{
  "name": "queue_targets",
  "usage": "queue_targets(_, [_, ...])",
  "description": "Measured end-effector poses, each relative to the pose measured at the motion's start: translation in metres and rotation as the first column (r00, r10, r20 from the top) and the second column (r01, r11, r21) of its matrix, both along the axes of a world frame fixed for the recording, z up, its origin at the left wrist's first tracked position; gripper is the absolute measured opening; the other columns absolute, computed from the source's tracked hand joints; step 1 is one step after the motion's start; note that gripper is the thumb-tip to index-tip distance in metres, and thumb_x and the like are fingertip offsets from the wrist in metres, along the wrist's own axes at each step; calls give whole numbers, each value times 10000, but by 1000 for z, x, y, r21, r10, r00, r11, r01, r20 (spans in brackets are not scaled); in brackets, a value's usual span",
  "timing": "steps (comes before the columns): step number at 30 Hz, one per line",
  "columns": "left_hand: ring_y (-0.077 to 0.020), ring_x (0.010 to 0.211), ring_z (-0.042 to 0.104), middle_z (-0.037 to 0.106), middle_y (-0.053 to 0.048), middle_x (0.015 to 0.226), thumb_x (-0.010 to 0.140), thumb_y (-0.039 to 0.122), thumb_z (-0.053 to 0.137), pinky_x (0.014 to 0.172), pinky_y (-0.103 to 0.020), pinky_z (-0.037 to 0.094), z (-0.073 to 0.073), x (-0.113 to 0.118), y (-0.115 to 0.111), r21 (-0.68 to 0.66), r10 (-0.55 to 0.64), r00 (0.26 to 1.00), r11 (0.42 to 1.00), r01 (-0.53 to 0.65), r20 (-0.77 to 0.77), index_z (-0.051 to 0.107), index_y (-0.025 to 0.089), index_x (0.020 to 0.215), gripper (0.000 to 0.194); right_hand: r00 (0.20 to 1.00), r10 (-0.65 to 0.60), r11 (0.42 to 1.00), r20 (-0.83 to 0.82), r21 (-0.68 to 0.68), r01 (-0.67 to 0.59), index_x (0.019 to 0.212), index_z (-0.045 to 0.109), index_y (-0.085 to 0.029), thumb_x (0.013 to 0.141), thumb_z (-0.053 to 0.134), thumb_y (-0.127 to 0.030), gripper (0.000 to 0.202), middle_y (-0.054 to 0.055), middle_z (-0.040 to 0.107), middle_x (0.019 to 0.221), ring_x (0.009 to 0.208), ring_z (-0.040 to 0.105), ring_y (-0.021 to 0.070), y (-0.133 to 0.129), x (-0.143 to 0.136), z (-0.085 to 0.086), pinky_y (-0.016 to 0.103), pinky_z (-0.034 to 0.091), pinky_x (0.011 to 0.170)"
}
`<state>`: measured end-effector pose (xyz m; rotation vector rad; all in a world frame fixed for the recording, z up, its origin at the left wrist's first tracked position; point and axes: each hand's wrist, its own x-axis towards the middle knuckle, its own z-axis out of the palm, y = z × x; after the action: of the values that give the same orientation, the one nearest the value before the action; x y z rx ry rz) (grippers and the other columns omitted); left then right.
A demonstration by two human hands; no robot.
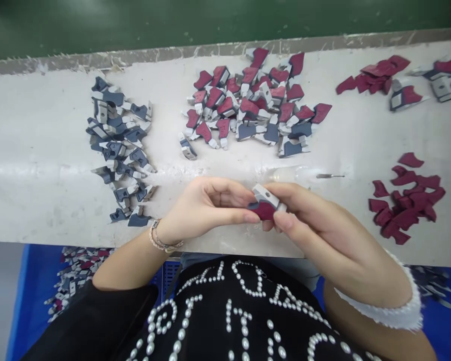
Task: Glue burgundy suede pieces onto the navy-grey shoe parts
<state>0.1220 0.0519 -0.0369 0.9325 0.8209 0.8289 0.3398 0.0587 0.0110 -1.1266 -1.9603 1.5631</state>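
Note:
Near the front edge of the white table point(210, 163), my left hand point(210, 208) and my right hand point(304, 213) meet around one small part point(265, 203). This part has a light grey body with a hole, a dark blue layer and a red piece on its face. My left thumb and fingers pinch its left end, while my right thumb and fingers grip its right end. Beyond my hands lies a pile of grey and blue parts with red faces point(248, 105).
Blue-grey parts point(115, 120) form a column at the left. Loose red pieces point(406, 205) lie at the right, with more red pieces point(383, 72) behind them. A thin metal tool point(328, 176) rests right of centre. Blue bins point(32, 296) holding parts stand below the table edge.

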Motion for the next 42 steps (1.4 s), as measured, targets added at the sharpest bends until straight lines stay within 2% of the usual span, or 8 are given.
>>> queue_targets(4, [-205,866,811,826,-60,960,779,118,852,821,-279,702,3,-1,0,278,48,997,960,-28,-64,778,185,999,241,998,44,989,53,138,-51,1402,512,-233,1079,444,-228,330,42,678,1309,1168,653,150,-4,4,5,253,521,986])
queue_targets(8, [-195,847,800,822,-55,955,704,193,920,801,-252,685,18,-1,-3,635,189,963,772,-23,-195,763,197,1068,396,992,58,942,113,323,-92,1462,427,-249,1068,445,-195,398,36,654,1368,1237,634,128,-14,10,12,219,507,1026])
queue_targets(11, [-185,899,788,815,-65,1040,727,213,910,849,-240,663,34,1,-10,743,250,934,669,26,-257,723,210,1214,522,990,22,919,141,387,-75,1418,420,-265,1061,439,-189,365,46,669,1307,1187,663,144,-25,16,20,238,549,969])
queue_targets(16, [-155,879,767,801,-71,1021,847,152,796,790,-226,657,55,9,-22,818,256,927,569,85,-275,738,205,1189,351,988,44,913,145,396,-98,1362,474,-274,1051,420,-147,340,51,694,1187,1055,692,157,-40,22,32,276,584,860])
queue_targets(23, [-138,819,751,781,-58,986,859,117,733,735,-220,659,63,12,-29,860,324,884,489,148,-336,731,209,1181,335,991,42,907,124,412,-90,1318,498,-245,1037,417,-136,312,45,704,1145,1011,696,164,-46,22,34,301,586,825])
queue_targets(28, [-153,805,767,797,-55,938,830,112,727,701,-221,668,63,11,-31,859,339,861,475,190,-378,732,187,1139,318,989,47,898,142,428,-104,1304,506,-217,1036,425,-148,289,65,708,1165,1038,699,186,-48,22,34,329,581,856])
queue_targets(37, [-141,790,760,795,-57,913,737,84,715,737,-215,665,47,21,-35,896,484,832,442,35,-271,741,144,1062,332,983,58,900,175,417,-127,1056,539,-209,1004,380,-103,198,52,677,956,836,681,215,-41,16,35,369,575,698])
queue_targets(42, [-144,815,765,796,-66,943,781,94,724,748,-218,666,41,20,-28,883,432,862,468,37,-265,735,147,1098,321,983,42,908,180,403,-113,1113,541,-213,1015,392,-110,206,52,686,1013,905,690,206,-36,19,31,348,582,740])
